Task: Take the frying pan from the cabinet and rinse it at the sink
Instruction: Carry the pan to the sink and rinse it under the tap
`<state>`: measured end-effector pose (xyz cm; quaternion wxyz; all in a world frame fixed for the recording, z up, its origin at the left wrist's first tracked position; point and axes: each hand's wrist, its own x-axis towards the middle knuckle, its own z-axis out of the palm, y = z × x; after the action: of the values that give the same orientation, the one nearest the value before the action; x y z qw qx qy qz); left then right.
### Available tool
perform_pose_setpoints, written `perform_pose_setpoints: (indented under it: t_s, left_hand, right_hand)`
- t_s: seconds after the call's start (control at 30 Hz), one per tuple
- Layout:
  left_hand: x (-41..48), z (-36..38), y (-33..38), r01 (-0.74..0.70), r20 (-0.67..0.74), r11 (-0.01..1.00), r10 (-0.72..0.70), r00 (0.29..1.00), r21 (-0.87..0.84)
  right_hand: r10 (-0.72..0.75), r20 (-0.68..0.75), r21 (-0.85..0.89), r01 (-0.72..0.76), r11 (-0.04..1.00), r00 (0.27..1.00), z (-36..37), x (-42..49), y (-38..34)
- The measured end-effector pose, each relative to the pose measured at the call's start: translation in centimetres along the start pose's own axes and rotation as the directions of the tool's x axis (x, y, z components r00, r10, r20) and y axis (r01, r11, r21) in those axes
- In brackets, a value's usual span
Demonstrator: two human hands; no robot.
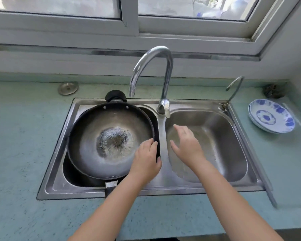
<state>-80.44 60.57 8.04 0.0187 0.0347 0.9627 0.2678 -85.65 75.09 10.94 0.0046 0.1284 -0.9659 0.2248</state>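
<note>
A dark round frying pan (109, 141) with a worn, speckled centre lies in the left basin of the steel double sink (59, 145). Its black loop handle points to the back and its long handle pokes over the sink's front rim. My left hand (146, 159) grips the pan's right rim, fingers curled over the edge. My right hand (186, 143) hovers open over the right basin, fingers stretched toward the tap's lever. The tall curved tap (156, 66) stands between the basins with its spout over the pan. No water stream is visible.
A stack of blue-and-white plates (271, 117) sits on the green counter at the right. A small thin tap (233, 91) stands at the sink's back right corner. A round metal cap (68, 87) lies behind the left basin. A window runs along the back wall.
</note>
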Motion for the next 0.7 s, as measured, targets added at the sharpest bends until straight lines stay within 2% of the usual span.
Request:
perform_pose_setpoints:
  t_s: [0.23,0.43,0.53,0.7]
  left_hand:
    - [4.6,2.2,-0.3,0.011,0.006,0.994,-0.012,1.000,0.109]
    - [5.3,3.1,-1.0,0.004,0.001,0.987,-0.004,1.000,0.158]
    - [5.4,3.4,-1.2,0.009,-0.002,0.990,-0.009,1.000,0.143]
    - [5.6,3.8,-1.4,0.012,-0.034,0.991,-0.008,0.999,0.134]
  right_hand:
    - [-0.228,-0.040,-0.059,0.225,0.972,0.973,2.8,7.1,3.1]
    - [-0.403,-0.077,-0.136,0.391,0.910,0.912,4.2,10.9,4.1]
    - [-0.441,-0.143,-0.118,0.428,0.896,0.886,4.4,11.9,5.2]
    - [-0.450,-0.124,-0.020,0.451,0.892,0.884,3.6,13.0,5.9]
